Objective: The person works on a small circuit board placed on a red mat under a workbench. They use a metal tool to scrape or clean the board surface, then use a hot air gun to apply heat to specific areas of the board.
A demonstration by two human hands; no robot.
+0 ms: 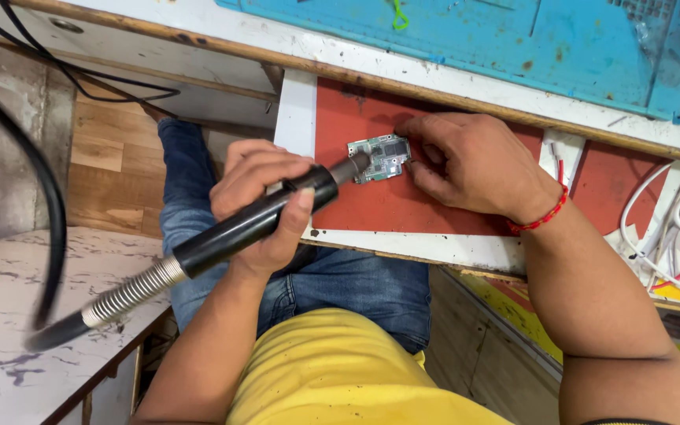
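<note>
Now: hot-air wand (261, 216) over circuit board (380, 157), frame centre.
Left hand (265, 205) grip wrapped around wand handle; right hand (466, 165) fingertips pin board to red mat (403, 205).

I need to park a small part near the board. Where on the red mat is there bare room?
The red mat is bare below the circuit board, toward its white front edge, and again right of the right hand, past the red thread bracelet. It is crowded at the board, where the left hand's hot-air nozzle points.
</note>
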